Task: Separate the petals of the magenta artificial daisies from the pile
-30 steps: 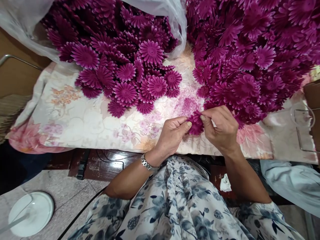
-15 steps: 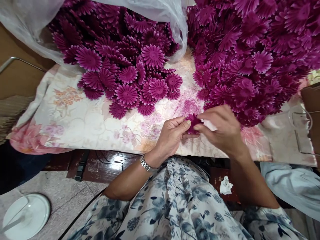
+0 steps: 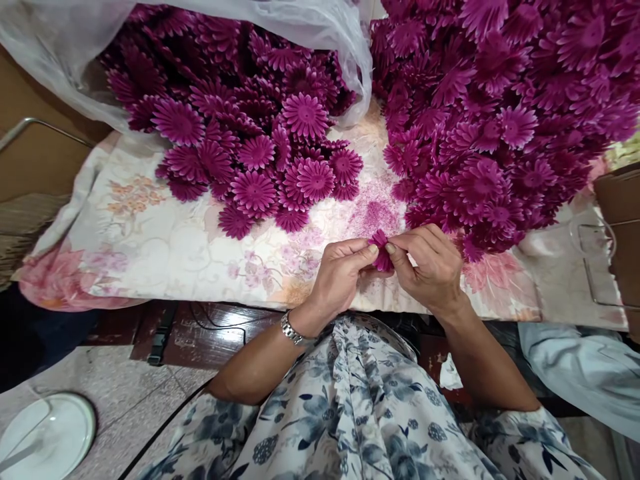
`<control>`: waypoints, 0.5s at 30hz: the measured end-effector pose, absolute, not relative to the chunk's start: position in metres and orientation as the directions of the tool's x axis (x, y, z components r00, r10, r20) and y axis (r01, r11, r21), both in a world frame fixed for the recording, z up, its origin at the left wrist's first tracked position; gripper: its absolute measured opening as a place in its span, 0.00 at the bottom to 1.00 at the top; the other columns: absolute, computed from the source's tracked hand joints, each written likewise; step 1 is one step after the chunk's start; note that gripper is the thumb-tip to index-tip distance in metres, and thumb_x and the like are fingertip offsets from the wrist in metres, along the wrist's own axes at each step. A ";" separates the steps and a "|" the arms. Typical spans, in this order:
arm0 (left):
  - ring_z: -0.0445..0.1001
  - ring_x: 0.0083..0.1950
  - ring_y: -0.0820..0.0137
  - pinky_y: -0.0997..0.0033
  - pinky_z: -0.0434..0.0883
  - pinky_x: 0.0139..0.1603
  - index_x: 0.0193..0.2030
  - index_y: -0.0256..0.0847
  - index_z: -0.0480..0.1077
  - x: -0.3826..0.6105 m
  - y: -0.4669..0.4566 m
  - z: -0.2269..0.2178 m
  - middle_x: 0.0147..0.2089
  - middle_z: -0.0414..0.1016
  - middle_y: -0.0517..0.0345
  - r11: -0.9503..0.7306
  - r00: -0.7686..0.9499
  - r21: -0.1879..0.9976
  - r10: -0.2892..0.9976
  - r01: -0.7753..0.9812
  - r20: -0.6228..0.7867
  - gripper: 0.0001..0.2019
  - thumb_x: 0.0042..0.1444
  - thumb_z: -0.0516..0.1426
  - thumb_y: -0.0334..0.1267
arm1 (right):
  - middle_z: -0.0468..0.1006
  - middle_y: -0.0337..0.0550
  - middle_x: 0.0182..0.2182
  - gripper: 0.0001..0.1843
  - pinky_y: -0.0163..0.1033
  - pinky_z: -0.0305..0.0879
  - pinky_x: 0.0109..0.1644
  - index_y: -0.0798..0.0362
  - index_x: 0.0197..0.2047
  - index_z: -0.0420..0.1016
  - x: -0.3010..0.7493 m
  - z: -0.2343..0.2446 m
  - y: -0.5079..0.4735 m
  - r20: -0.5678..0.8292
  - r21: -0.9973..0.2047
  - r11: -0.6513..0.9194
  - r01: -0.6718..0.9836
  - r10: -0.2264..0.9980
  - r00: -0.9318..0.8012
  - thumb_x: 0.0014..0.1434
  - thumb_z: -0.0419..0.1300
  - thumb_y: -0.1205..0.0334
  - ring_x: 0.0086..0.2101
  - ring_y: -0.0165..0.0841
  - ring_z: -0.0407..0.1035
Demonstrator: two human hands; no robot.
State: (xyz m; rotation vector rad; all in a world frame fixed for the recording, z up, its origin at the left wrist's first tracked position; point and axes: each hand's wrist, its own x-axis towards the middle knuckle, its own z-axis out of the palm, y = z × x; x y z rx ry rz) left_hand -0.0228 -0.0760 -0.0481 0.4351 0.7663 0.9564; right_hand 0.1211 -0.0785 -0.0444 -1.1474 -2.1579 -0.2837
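My left hand (image 3: 341,272) and my right hand (image 3: 431,265) meet over the front edge of the table, fingertips pinched on one small magenta fabric flower (image 3: 381,250) between them. A steel watch sits on my left wrist. Behind my left hand lies a spread of flat magenta flowers (image 3: 260,153) spilling out of a clear plastic bag (image 3: 320,27). A larger heap of the same flowers (image 3: 495,113) rises just behind my right hand.
A floral cloth (image 3: 150,240) covers the table, dusted with magenta fluff (image 3: 375,210) near the hands. A white plate (image 3: 47,437) sits on the floor at lower left. A light-blue sleeve (image 3: 580,373) of another person is at the right, a cardboard box (image 3: 620,220) beyond it.
My right hand has drawn back from the big heap toward my left. The flower between the fingers now looks smaller and more folded. The view shifted slightly.
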 end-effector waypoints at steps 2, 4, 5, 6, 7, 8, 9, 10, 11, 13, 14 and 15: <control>0.67 0.24 0.80 0.81 0.66 0.26 0.20 0.34 0.72 -0.023 -0.076 -0.048 0.21 0.69 0.63 0.504 0.338 0.653 0.864 -0.565 -0.374 0.10 0.43 0.65 0.37 | 0.76 0.42 0.24 0.03 0.38 0.64 0.34 0.55 0.31 0.69 0.121 -0.043 -0.080 0.649 -0.142 0.579 0.803 0.667 -0.366 0.55 0.59 0.70 0.28 0.31 0.67; 0.66 0.24 0.80 0.80 0.66 0.26 0.21 0.35 0.72 -0.023 -0.075 -0.049 0.20 0.69 0.64 0.479 0.309 0.683 0.878 -0.551 -0.367 0.09 0.43 0.65 0.37 | 0.76 0.44 0.26 0.01 0.39 0.66 0.36 0.55 0.33 0.71 0.122 -0.042 -0.081 0.622 -0.223 0.568 0.792 0.708 -0.333 0.57 0.58 0.68 0.30 0.32 0.69; 0.66 0.24 0.80 0.80 0.66 0.27 0.22 0.35 0.72 -0.024 -0.075 -0.050 0.20 0.68 0.64 0.464 0.289 0.707 0.886 -0.534 -0.363 0.09 0.43 0.65 0.37 | 0.77 0.44 0.28 0.02 0.39 0.67 0.37 0.55 0.35 0.72 0.124 -0.041 -0.081 0.598 -0.295 0.553 0.779 0.743 -0.301 0.57 0.58 0.67 0.32 0.32 0.69; 0.66 0.24 0.80 0.79 0.66 0.28 0.22 0.35 0.72 -0.024 -0.076 -0.050 0.21 0.69 0.64 0.442 0.265 0.738 0.897 -0.511 -0.354 0.08 0.43 0.65 0.37 | 0.77 0.45 0.30 0.05 0.39 0.68 0.38 0.55 0.38 0.73 0.125 -0.041 -0.082 0.562 -0.388 0.524 0.758 0.787 -0.256 0.58 0.58 0.64 0.33 0.32 0.70; 0.66 0.25 0.79 0.79 0.66 0.28 0.23 0.35 0.73 -0.024 -0.076 -0.051 0.21 0.69 0.63 0.417 0.245 0.771 0.909 -0.481 -0.339 0.08 0.44 0.64 0.37 | 0.78 0.45 0.34 0.09 0.39 0.68 0.40 0.54 0.42 0.72 0.126 -0.040 -0.082 0.507 -0.493 0.481 0.725 0.836 -0.210 0.58 0.59 0.62 0.35 0.32 0.71; 0.67 0.25 0.79 0.78 0.67 0.29 0.24 0.36 0.73 -0.025 -0.077 -0.053 0.22 0.70 0.63 0.398 0.237 0.800 0.916 -0.449 -0.323 0.08 0.45 0.64 0.38 | 0.78 0.45 0.37 0.14 0.39 0.69 0.41 0.54 0.46 0.71 0.127 -0.039 -0.083 0.439 -0.594 0.429 0.681 0.882 -0.173 0.57 0.60 0.59 0.36 0.32 0.72; 0.68 0.24 0.78 0.78 0.67 0.28 0.26 0.36 0.73 -0.025 -0.077 -0.054 0.23 0.71 0.62 0.389 0.246 0.820 0.918 -0.419 -0.310 0.08 0.46 0.63 0.39 | 0.78 0.44 0.38 0.16 0.38 0.69 0.40 0.53 0.48 0.71 0.127 -0.038 -0.083 0.366 -0.678 0.374 0.632 0.918 -0.151 0.57 0.60 0.57 0.36 0.31 0.72; 0.68 0.23 0.77 0.77 0.67 0.26 0.28 0.37 0.72 -0.025 -0.078 -0.054 0.23 0.72 0.62 0.389 0.263 0.829 0.916 -0.401 -0.303 0.08 0.47 0.62 0.40 | 0.78 0.43 0.37 0.16 0.36 0.69 0.38 0.53 0.47 0.71 0.127 -0.038 -0.084 0.308 -0.738 0.327 0.591 0.942 -0.136 0.57 0.60 0.56 0.35 0.30 0.72; 0.67 0.22 0.77 0.76 0.67 0.25 0.30 0.38 0.71 -0.024 -0.079 -0.055 0.23 0.71 0.63 0.393 0.278 0.829 0.913 -0.398 -0.299 0.09 0.48 0.62 0.41 | 0.79 0.40 0.34 0.14 0.35 0.69 0.36 0.52 0.45 0.72 0.125 -0.037 -0.085 0.279 -0.772 0.297 0.562 0.953 -0.119 0.57 0.60 0.56 0.32 0.28 0.72; 0.66 0.21 0.78 0.78 0.67 0.25 0.33 0.40 0.69 -0.023 -0.078 -0.053 0.22 0.70 0.65 0.372 0.252 0.817 0.925 -0.440 -0.285 0.09 0.48 0.63 0.41 | 0.77 0.36 0.28 0.07 0.33 0.67 0.32 0.53 0.36 0.73 0.121 -0.036 -0.086 0.315 -0.778 0.293 0.555 0.947 -0.059 0.57 0.60 0.59 0.28 0.26 0.71; 0.67 0.23 0.79 0.80 0.67 0.27 0.34 0.40 0.69 -0.023 -0.078 -0.052 0.23 0.70 0.65 0.353 0.222 0.805 0.935 -0.477 -0.278 0.10 0.48 0.63 0.40 | 0.77 0.36 0.27 0.05 0.32 0.66 0.31 0.52 0.34 0.73 0.118 -0.035 -0.086 0.353 -0.769 0.307 0.561 0.935 -0.027 0.57 0.60 0.60 0.27 0.26 0.70; 0.69 0.26 0.80 0.81 0.68 0.30 0.36 0.40 0.69 -0.022 -0.076 -0.049 0.26 0.71 0.64 0.350 0.209 0.781 0.937 -0.518 -0.281 0.10 0.49 0.63 0.40 | 0.77 0.36 0.27 0.04 0.33 0.66 0.32 0.52 0.33 0.73 0.115 -0.035 -0.086 0.391 -0.753 0.331 0.569 0.920 -0.017 0.57 0.60 0.61 0.27 0.26 0.70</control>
